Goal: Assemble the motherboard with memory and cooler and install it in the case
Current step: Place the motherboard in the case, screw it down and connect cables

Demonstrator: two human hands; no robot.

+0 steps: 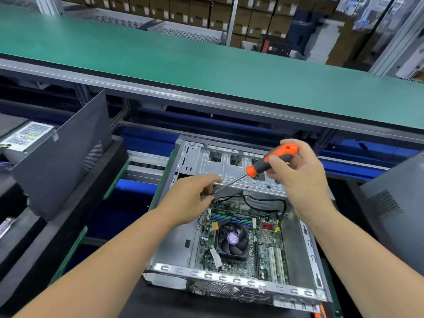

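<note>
An open metal computer case (229,275) lies on its side in front of me. Inside it sits the green motherboard (267,251) with memory sticks (229,218) and a black cooler fan (232,241) mounted. My right hand (302,173) grips the orange-and-black handle of a screwdriver (270,160), whose shaft slants down-left to the board's far left corner. My left hand (190,200) pinches at the screwdriver tip; what it holds there is too small to tell. Black cables (263,200) loop over the board's far edge.
A dark side panel (66,157) leans at the left beside a power supply unit (27,135). Another dark panel (394,203) stands at the right. A green conveyor surface (206,63) runs across behind the case, with stacked cardboard boxes (252,17) beyond.
</note>
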